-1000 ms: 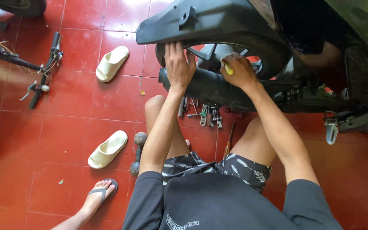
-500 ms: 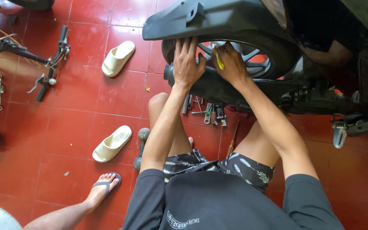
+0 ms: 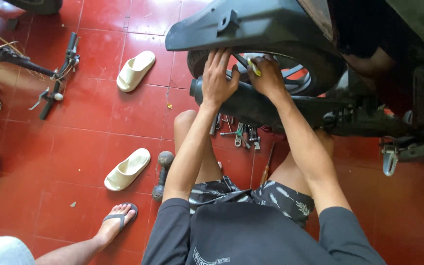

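Left hand (image 3: 218, 78) flat and spread on the exhaust (image 3: 251, 100) under the mudguard (image 3: 251, 24), gripping nothing. Right hand (image 3: 267, 74) closed around a yellow tool (image 3: 253, 66) beside the wheel (image 3: 315, 64). Likely mid-fastening; steady bracing needed.

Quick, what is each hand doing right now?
Left hand: open, flat on the black exhaust pipe.
Right hand: closed on a yellow-handled tool at the rear wheel.

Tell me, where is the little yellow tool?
In the head view, the small yellow-handled tool sits in the right hand, pressed against the black rear wheel, just right of the left hand.
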